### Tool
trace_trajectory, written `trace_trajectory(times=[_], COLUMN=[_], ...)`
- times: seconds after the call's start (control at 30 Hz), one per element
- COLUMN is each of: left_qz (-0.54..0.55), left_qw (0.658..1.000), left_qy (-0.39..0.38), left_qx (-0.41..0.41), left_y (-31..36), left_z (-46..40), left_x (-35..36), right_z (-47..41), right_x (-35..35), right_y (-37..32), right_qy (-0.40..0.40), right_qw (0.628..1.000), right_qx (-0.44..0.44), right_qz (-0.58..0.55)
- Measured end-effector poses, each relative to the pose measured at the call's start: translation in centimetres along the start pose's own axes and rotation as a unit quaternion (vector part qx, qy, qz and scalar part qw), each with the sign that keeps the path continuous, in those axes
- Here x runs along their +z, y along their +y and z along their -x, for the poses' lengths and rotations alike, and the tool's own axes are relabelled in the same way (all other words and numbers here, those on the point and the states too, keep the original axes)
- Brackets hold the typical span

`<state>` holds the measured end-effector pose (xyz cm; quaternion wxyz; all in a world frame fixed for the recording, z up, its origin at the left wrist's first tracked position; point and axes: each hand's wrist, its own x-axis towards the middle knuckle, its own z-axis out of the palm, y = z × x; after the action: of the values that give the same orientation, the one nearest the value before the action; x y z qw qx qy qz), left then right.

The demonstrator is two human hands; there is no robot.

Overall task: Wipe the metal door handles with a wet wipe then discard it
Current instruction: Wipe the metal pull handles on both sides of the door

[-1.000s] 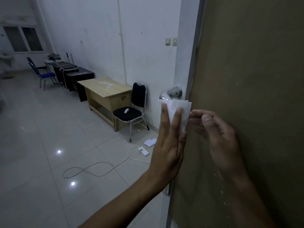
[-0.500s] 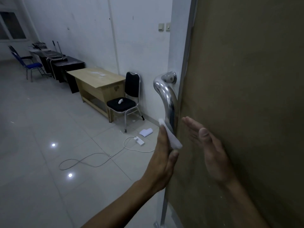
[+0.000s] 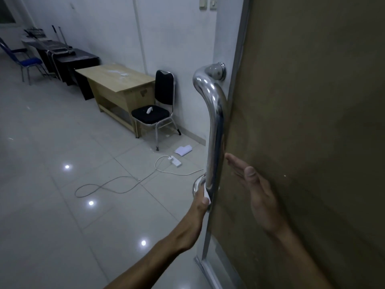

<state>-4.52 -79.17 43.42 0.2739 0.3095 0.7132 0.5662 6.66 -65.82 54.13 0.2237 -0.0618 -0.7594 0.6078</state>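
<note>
1. My left hand (image 3: pixel 201 202) presses the wipe (image 3: pixel 207 196) against the bottom of the handle (image 3: pixel 215 122), near its lower mount; my fingers curl round wipe and bar together.
2. My right hand (image 3: pixel 256 188) is flat, fingers straight and together, resting against the door (image 3: pixel 312 122) just beside the handle, holding nothing.
3. To wipe well, I judge I should wrap the wipe fully round the bar, so the back side facing the door gets cleaned too.
4. The lower bend and mount need a twisting pass; grime likely collects there.
5. My right hand should steady the door so it does not swing under pressure.
</note>
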Motion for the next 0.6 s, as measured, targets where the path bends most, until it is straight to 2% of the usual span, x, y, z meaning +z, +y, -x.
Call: trace_trajectory(times=[0.07, 0.13, 0.23, 0.3, 0.4, 0.47, 0.6], left_qz=[0.004, -0.022, -0.135, -0.243, -0.364, -0.387, -0.33], left_qw=[0.999, 0.998, 0.987, 0.964, 0.924, 0.915, 0.938], left_qy=[-0.026, -0.05, -0.055, -0.054, -0.055, -0.048, -0.012], left_qx=[0.029, 0.044, 0.066, 0.095, 0.098, 0.101, 0.108], left_y=[1.9, 1.5, -1.2, -3.3, -5.9, -6.1, -6.6], left_z=[3.5, 3.4, 1.8, 1.3, -0.7, -1.9, -2.7], left_x=[1.6, 1.3, 0.0, -0.8, -2.3, -2.6, -2.5], right_z=[0.2, 0.5, 0.8, 0.8, 0.7, 0.7, 0.9], right_x=[0.2, 0.3, 0.4, 0.6, 0.8, 0.8, 0.8], right_y=[0.9, 1.7, 2.5, 2.9, 3.5, 3.8, 4.1], right_qy=[-0.003, -0.008, -0.008, -0.006, -0.003, 0.0, 0.008], right_qw=[1.0, 1.0, 0.999, 0.998, 0.998, 0.997, 0.996], right_qx=[0.014, 0.027, 0.048, 0.056, 0.068, 0.074, 0.085], right_qz=[0.004, 0.003, 0.0, -0.006, -0.003, -0.004, -0.016])
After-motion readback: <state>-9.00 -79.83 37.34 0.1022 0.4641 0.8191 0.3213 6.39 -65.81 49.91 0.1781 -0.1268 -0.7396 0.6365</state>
